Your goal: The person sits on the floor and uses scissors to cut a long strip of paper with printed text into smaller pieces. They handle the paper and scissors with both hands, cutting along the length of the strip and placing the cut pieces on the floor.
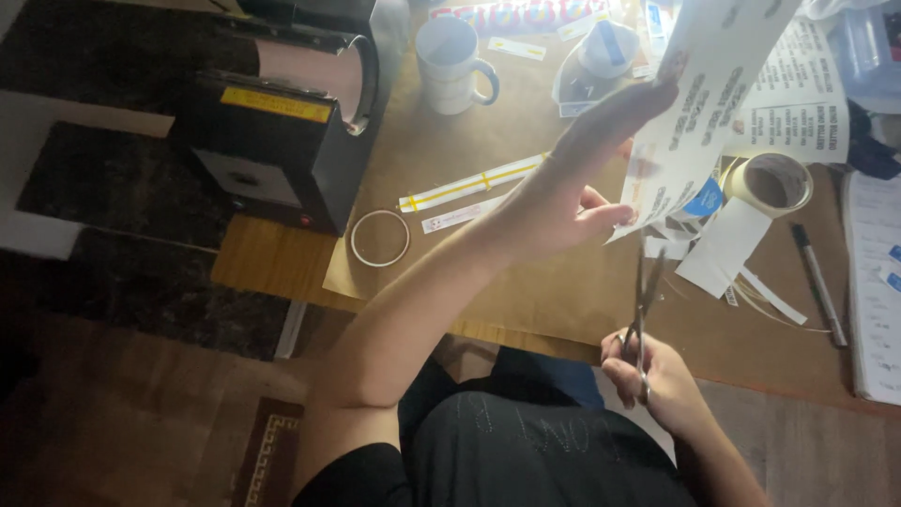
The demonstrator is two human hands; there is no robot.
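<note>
My left hand point(572, 178) is raised over the table and holds a long white printed sheet point(713, 94) upright, thumb and fingers pinching its left edge. My right hand point(657, 376), near the table's front edge, grips a pair of metal scissors point(644, 300). The blades point up and meet the sheet's lower edge. Cut white paper strips point(727, 246) lie on the brown paper cover point(450, 141) just beyond the scissors.
A black mug press machine point(282, 141) stands at the table's left. A white mug point(452, 64), a tape roll point(771, 183), a thin white ring point(380, 238), a marker pen point(818, 282), printed strips point(469, 186) and a printed sheet point(798, 94) lie around.
</note>
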